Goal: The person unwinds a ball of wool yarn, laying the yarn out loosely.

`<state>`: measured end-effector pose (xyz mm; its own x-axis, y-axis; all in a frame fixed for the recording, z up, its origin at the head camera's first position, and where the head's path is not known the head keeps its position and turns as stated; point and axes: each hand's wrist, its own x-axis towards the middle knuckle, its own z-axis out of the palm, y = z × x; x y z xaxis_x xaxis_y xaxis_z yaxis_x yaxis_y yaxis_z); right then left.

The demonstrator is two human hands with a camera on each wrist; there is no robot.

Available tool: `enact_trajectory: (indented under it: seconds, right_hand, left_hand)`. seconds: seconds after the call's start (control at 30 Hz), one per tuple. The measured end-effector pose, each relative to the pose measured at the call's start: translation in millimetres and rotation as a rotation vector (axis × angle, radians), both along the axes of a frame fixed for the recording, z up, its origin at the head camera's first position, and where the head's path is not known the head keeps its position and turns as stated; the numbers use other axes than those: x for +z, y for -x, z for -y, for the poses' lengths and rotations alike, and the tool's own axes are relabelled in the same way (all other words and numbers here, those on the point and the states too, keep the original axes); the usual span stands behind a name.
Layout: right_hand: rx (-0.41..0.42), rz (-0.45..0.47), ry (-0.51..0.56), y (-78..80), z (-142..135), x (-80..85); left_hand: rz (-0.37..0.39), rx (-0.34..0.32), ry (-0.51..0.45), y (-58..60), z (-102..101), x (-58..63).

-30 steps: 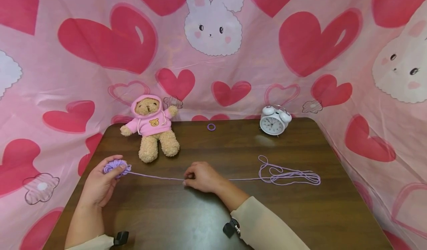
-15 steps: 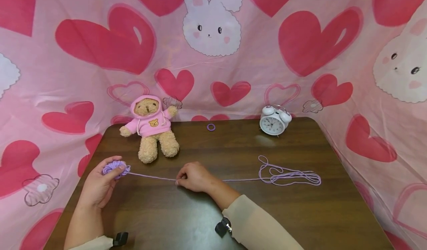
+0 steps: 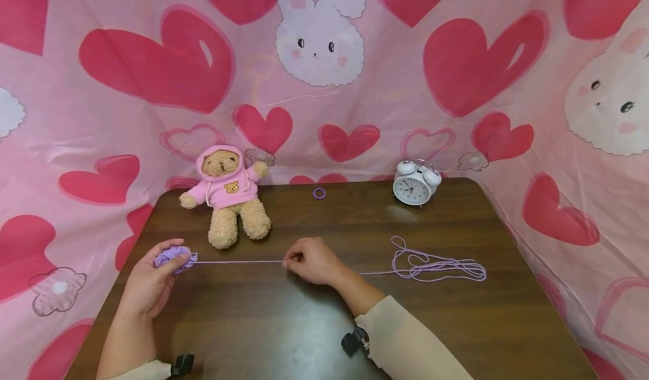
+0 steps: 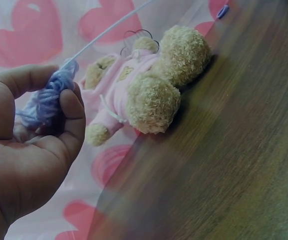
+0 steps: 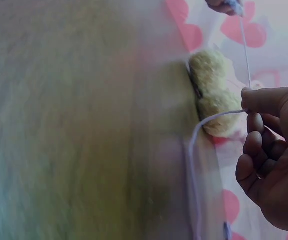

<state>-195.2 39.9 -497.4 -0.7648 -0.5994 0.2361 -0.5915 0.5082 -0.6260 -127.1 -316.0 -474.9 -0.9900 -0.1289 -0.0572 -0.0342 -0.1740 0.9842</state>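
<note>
A small bundle of light purple yarn [image 3: 172, 257] is held in my left hand [image 3: 147, 281], above the left side of the table. In the left wrist view, thumb and fingers curl around the wound yarn [image 4: 49, 100]. From it a single strand [image 3: 238, 262] runs straight and taut to my right hand [image 3: 316, 263], which pinches it between thumb and forefinger. The right wrist view shows the strand [image 5: 195, 175] hanging slack on the other side of that pinch. On the right of the table the strand joins a loose, looped heap of yarn [image 3: 441, 270].
Behind the left hand a teddy bear in a pink hoodie [image 3: 230, 197] leans at the table's back left. A purple ring [image 3: 319, 193] lies near the back edge. At the back right stands a white alarm clock [image 3: 414, 185]. A pink heart-patterned cloth [image 3: 350, 104] hangs behind the table.
My right hand moved left along the strand, then back right and slightly up, drawing the strand straight and taut. The left hand stays nearly in place with the bundle.
</note>
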Motion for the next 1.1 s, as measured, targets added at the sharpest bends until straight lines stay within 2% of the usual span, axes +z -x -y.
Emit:
enact_trajectory:
  seconds: [0.27, 0.5, 0.8, 1.1]
  right_hand:
    - [-0.067, -0.037, 0.086, -0.6, -25.4, 12.0]
    - [-0.119, -0.056, 0.119, 1.1, -50.1, 18.4]
    - [-0.181, -0.062, 0.088, 0.2, -81.8, 29.7]
    - [-0.236, -0.111, 0.064, -0.7, -115.5, 35.7]
  left_hand:
    - [-0.001, -0.018, 0.025, -0.7, -1.5, -1.3]
    - [-0.021, -0.016, 0.006, -1.5, -0.5, -1.3]
    - [-0.005, -0.006, 0.013, -2.3, 1.5, -0.4]
    - [0.002, 0.000, 0.029, -6.5, 4.7, -2.1]
